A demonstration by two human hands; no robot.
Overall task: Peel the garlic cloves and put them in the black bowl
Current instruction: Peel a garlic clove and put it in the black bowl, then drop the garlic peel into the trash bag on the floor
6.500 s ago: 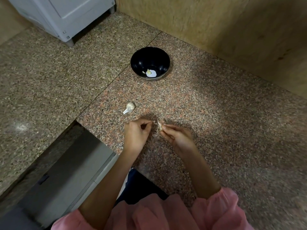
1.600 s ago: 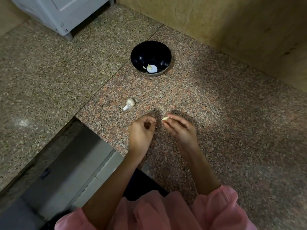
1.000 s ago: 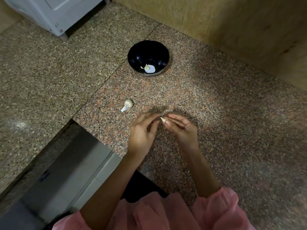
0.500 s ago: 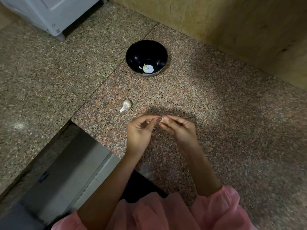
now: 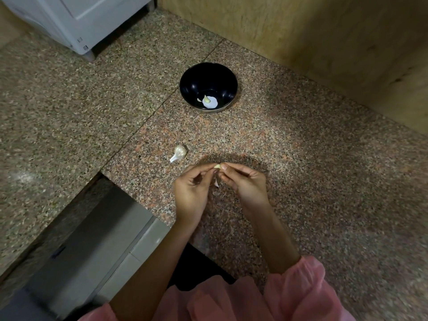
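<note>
A small pale garlic clove sits between the fingertips of both hands above the granite counter. My left hand pinches it from the left and my right hand pinches it from the right. A strip of skin hangs below the clove, and loose skin flakes lie on the counter under the hands. The black bowl stands farther back, with a peeled clove inside it. The rest of the garlic bulb lies to the left of the hands.
The granite counter ends at a cut-out edge to the lower left, with a grey floor below. A wooden wall runs along the back right. A white appliance stands at the back left corner.
The hands, apart earlier, have closed together on the clove. A strip of skin now hangs loose below it. The view has shifted slightly.
</note>
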